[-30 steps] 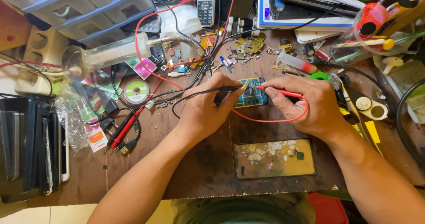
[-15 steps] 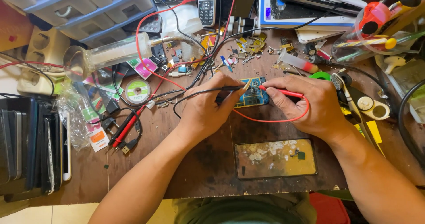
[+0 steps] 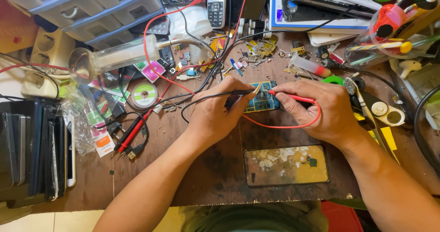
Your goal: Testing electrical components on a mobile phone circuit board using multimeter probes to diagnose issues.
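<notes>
Hardly anything has shifted since the earlier frames: both hands keep their places over the small blue circuit board (image 3: 262, 101), with the probe tips still close together at its upper edge. The left hand (image 3: 215, 115) is closed around a black test probe (image 3: 236, 93), pinched between thumb and fingers, its black lead trailing off to the left. The right hand (image 3: 323, 113) grips a red test probe (image 3: 293, 97) the same way, and its red wire (image 3: 293, 124) loops under the palm. The board lies flat on the worn wooden workbench (image 3: 192, 177), between the two hands. Nearer the person lies a phone screen panel (image 3: 286, 165) with a scraped, yellowish face. A roll of solder (image 3: 144, 95) sits left of the left hand, a spare red probe (image 3: 133, 133) below it.
</notes>
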